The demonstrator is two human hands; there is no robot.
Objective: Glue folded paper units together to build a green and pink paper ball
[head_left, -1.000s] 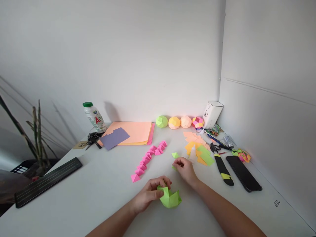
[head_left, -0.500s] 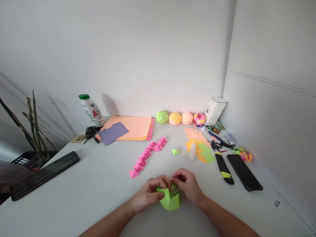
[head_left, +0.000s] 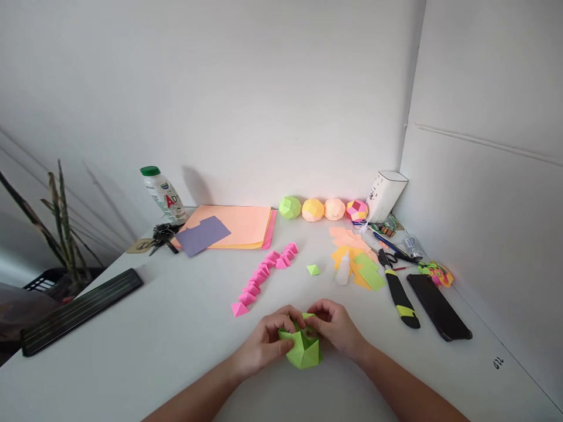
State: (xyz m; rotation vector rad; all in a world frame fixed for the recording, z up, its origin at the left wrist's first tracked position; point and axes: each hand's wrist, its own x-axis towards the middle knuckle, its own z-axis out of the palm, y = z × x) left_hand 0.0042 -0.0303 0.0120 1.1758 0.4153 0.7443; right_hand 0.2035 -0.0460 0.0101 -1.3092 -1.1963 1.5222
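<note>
A partly open, faceted ball of folded green paper (head_left: 304,353) is between my hands, low in the middle of the view. My left hand (head_left: 275,337) is closed on its left rim, thumb outside and fingers over the edge. At the far rim, my right hand (head_left: 335,329) pinches a green flap with thumb and fingertips. A single green folded paper unit (head_left: 313,269) lies on the table beyond my hands. Left of it runs a slanting row of pink folded paper units (head_left: 257,277).
Finished paper balls (head_left: 312,210) line the wall. Paper pieces (head_left: 369,272), a glue bottle (head_left: 342,269), a utility knife (head_left: 400,299) and a phone (head_left: 440,308) lie right. Coloured sheets (head_left: 237,225), keys (head_left: 163,235), a white bottle (head_left: 165,193) and a black strip (head_left: 83,310) lie left.
My right fingers have shifted slightly on the far rim, and a green flap now shows upright between my hands. The green ball has tilted a little. The view has shifted slightly.
</note>
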